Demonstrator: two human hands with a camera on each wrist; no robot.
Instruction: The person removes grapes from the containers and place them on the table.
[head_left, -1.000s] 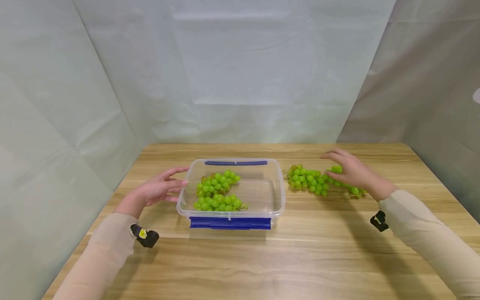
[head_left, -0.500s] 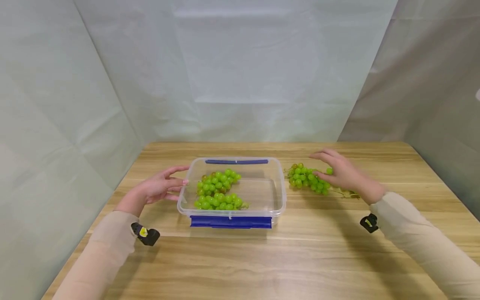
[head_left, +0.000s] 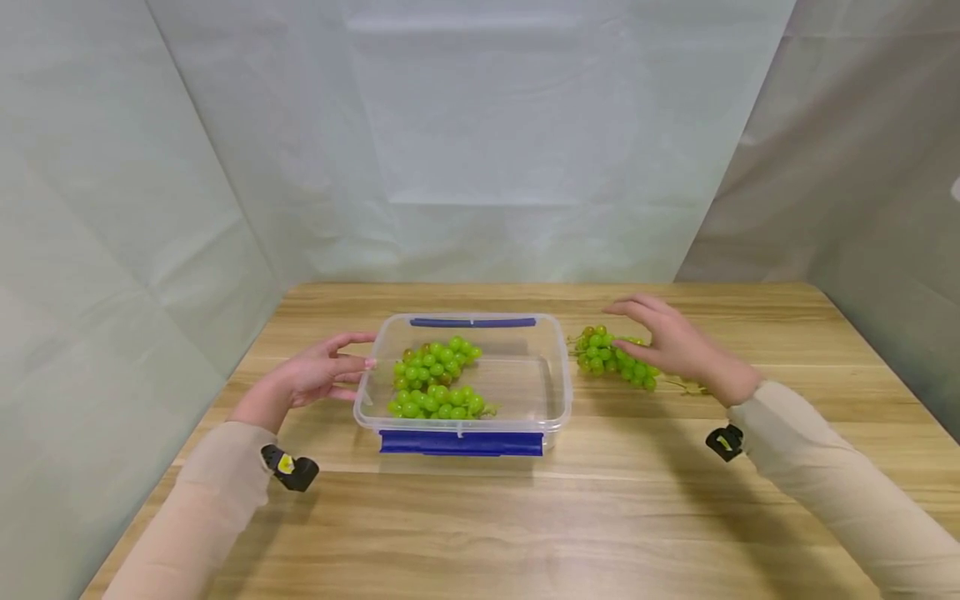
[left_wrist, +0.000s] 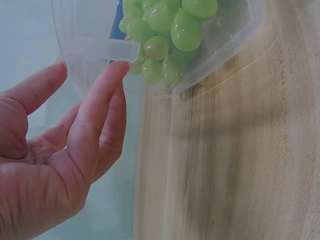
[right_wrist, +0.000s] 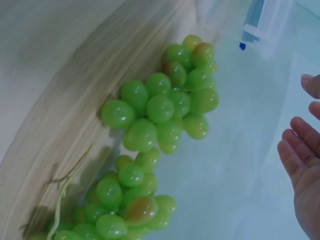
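— Nearest first, then: what sits at the front of the wooden table (head_left: pixel 480 533)?

— Bare planks, then both sleeved forearms. Left hand (head_left: pixel 311 379) lies at the left side of the clear plastic container (head_left: pixel 551 392), fingers straight and relaxed, fingertips (left_wrist: pixel 117 70) touching its rim. Nothing gripped.

— Container contents?

— Two bunches of green grapes (head_left: pixel 435 379) in its left half. Blue clip (head_left: pixel 461 442) on the near wall, another blue clip (head_left: pixel 472 322) on the far rim.

— And the right side?

— Right hand (head_left: pixel 671 342) is spread, fingers loose, over a loose grape bunch (head_left: pixel 609 357) lying on the table just right of the container. Wrist view shows the palm apart from the fruit, not closed round it.

— Beyond that?

— Pale sheeted backdrop (head_left: pixel 480 133).
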